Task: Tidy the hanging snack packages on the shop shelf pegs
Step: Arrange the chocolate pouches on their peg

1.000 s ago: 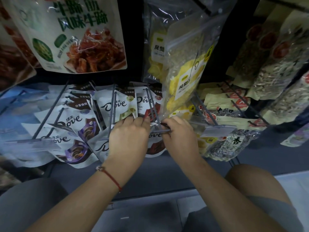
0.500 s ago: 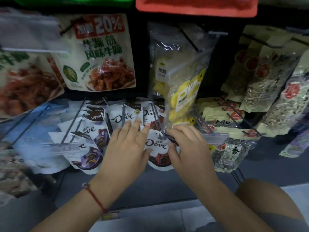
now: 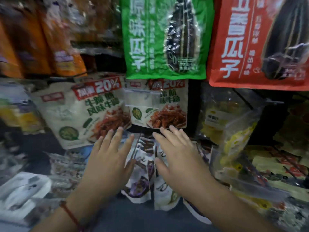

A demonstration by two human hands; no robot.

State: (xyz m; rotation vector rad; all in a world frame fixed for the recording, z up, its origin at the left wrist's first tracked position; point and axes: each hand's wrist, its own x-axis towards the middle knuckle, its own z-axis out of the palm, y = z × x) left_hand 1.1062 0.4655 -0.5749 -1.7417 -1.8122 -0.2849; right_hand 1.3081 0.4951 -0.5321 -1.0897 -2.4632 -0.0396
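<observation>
Between the left hand (image 3: 111, 162) and right hand (image 3: 179, 157), hanging chocolate packs (image 3: 147, 166); both grips spread flat, fingers straight, pinching nothing, just beside the packs.

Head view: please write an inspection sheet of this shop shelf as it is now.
Surface: dark shelf back, mostly covered.
Job's things: two white 20% packs hang side by side; chocolate packs hang between the hands.
Clutter: green seed bag, red seed bag, yellow snack bag.
Hands: left hand and right hand both spread, holding nothing.
Cables: nothing seen.
Surroundings: left side blurred.
</observation>
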